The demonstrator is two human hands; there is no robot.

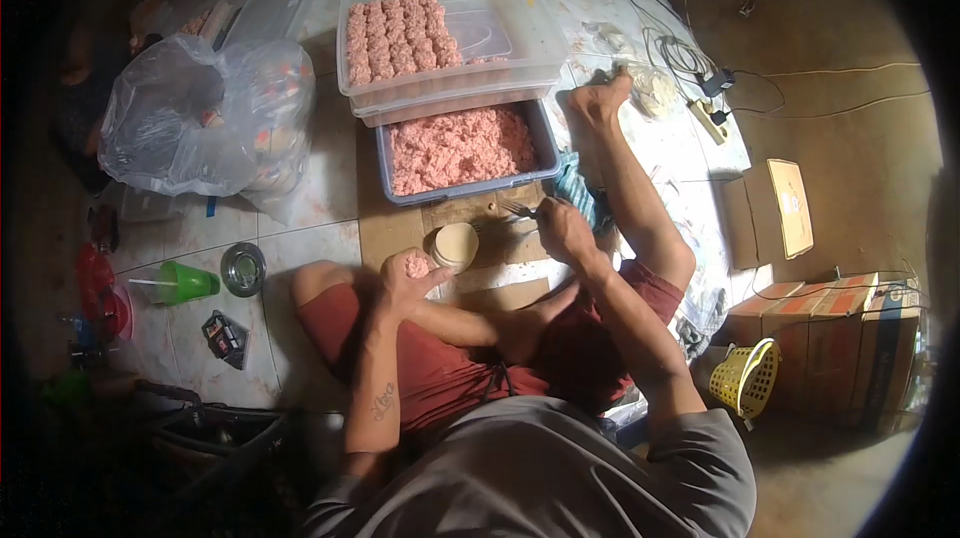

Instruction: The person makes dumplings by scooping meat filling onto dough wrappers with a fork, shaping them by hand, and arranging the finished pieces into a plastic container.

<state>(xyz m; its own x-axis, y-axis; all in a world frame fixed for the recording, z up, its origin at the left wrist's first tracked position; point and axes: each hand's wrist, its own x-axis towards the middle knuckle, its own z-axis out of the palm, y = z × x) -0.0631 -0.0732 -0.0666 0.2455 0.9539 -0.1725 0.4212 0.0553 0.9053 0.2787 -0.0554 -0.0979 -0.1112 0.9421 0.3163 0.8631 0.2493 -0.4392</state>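
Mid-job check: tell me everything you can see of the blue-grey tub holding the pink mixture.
The blue-grey tub is rectangular with rounded corners and looks like plastic. It sits upright, apparently on brown cardboard, and holds a coarse, lumpy pink mixture. Stacked translucent trays overlap its far end, hiding that edge; whether they rest on it is unclear. A checked blue cloth lies by its near right corner. Neither the left hand nor the right hand touches it.

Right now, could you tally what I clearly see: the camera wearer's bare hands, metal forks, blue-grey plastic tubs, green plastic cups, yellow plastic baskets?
Bare left hand and bare right hand: 2
Metal fork: 1
Blue-grey plastic tub: 1
Green plastic cup: 1
Yellow plastic basket: 1
Total: 6
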